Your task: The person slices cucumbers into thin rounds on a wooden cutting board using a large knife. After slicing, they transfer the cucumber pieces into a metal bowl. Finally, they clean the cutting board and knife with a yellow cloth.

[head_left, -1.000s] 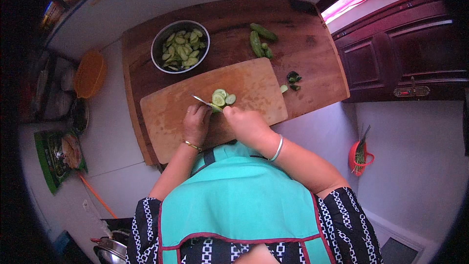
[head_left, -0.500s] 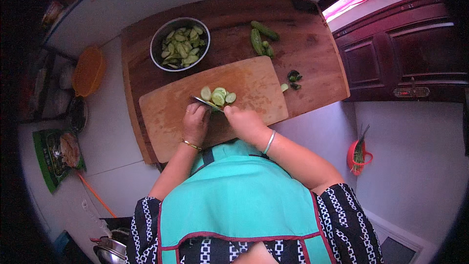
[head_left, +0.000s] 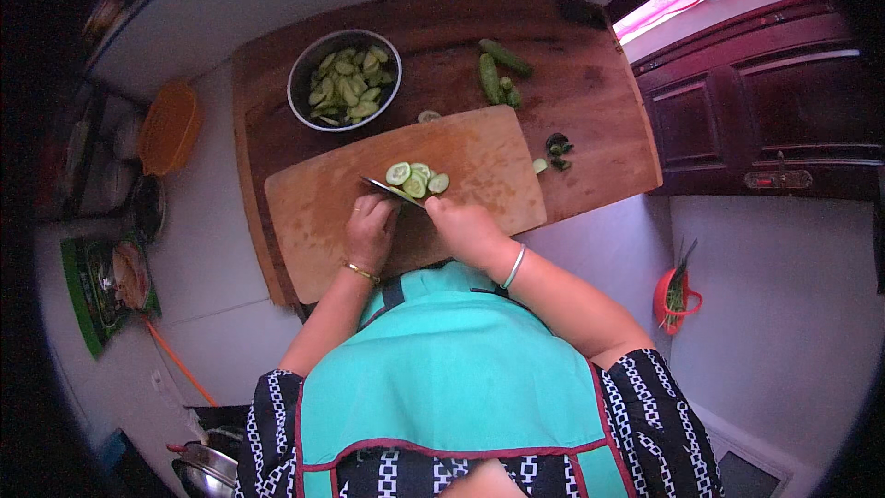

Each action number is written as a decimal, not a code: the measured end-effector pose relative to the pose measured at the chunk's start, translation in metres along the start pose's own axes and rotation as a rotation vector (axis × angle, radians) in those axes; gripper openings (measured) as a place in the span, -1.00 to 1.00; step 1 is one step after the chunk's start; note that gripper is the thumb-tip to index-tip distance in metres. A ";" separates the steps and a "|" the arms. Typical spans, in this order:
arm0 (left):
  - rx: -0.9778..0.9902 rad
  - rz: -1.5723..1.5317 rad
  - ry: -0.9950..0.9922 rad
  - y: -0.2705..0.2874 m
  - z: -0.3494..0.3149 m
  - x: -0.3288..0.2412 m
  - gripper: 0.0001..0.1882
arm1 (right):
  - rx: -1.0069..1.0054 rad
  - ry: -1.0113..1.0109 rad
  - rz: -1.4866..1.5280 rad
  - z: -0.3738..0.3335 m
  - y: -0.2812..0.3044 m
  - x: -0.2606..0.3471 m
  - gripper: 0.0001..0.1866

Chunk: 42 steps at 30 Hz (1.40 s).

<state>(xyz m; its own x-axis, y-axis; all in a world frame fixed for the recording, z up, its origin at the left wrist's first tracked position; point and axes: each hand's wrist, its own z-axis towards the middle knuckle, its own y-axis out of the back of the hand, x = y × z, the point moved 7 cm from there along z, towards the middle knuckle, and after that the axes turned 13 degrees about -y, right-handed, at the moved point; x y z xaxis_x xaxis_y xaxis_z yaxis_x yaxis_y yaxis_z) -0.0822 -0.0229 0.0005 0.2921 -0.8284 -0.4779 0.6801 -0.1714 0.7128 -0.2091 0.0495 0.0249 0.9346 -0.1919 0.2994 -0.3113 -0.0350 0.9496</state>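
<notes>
My right hand (head_left: pixel 468 232) is wrapped round the handle of a kitchen knife (head_left: pixel 391 191), whose blade points left across the cutting board (head_left: pixel 323 212). My left hand (head_left: pixel 371 231) is closed with bent fingertips right behind the blade. It holds a piece of cucumber that my fingers and the knife mostly hide. Just beyond the blade, several pale green cucumber slices (head_left: pixel 415 184) lie loosely overlapped on the board. One more slice (head_left: pixel 429 116) rests at the board's far edge.
A metal bowl (head_left: pixel 293 97) of cucumber slices stands at the back left of the wooden table (head_left: pixel 433 46). Whole cucumbers (head_left: pixel 489 78) lie at the back right. Dark green scraps (head_left: pixel 559 149) sit right of the board. A red basket (head_left: pixel 671 300) hangs on the right wall.
One slice now lies at the board's far edge, where none showed before. The slices beyond the blade have shifted slightly. Both hands stay in nearly the same place.
</notes>
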 end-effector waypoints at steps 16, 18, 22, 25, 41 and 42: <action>0.085 -0.012 0.011 -0.005 -0.010 -0.002 -0.83 | 0.068 -0.013 -0.009 0.001 0.029 0.014 -0.91; 0.049 -0.018 -0.042 -0.001 -0.004 -0.007 -0.84 | 0.072 -0.064 -0.027 0.004 0.008 -0.002 -0.91; 0.029 -0.009 -0.059 0.002 -0.001 -0.009 -0.86 | 0.090 -0.051 0.053 0.003 0.011 -0.007 -0.90; 0.090 -0.002 0.003 -0.004 -0.009 -0.002 -0.88 | 0.180 -0.087 0.071 0.004 0.028 0.006 -0.91; 0.119 0.020 -0.020 -0.001 -0.005 -0.006 -0.84 | 0.093 -0.021 0.042 0.006 0.005 0.004 -0.91; 0.136 0.030 -0.012 -0.001 -0.005 -0.006 -0.84 | 0.079 -0.018 0.040 0.007 0.005 0.004 -0.91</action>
<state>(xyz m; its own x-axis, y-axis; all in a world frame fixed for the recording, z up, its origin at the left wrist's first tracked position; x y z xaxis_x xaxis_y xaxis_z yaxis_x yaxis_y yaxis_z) -0.0813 -0.0150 -0.0005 0.3023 -0.8404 -0.4498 0.5738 -0.2163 0.7899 -0.2083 0.0415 0.0301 0.9180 -0.2127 0.3348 -0.3619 -0.1036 0.9264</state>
